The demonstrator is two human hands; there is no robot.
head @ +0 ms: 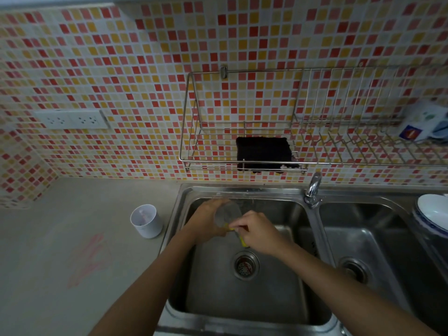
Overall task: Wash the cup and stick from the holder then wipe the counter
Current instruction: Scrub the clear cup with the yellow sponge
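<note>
Over the left sink basin point(242, 299), my left hand point(206, 223) grips a clear glass cup point(228, 212), tilted with its mouth toward my right hand. My right hand point(260, 232) pinches a yellow sponge point(242, 241) pressed at the cup's rim. A white cylindrical holder point(146, 221) stands on the grey counter point(72, 238) left of the sink, with a thin stick point(143, 218) inside it. A faint pink smear point(89, 258) marks the counter in front of the holder.
A wire rack point(242, 117) hangs on the tiled wall above the sink, with a black cloth point(264, 152) on its shelf. The tap point(313, 187) stands between the two basins. A white bowl point(434, 212) rests at the right edge. Wall sockets point(72, 119) sit at left.
</note>
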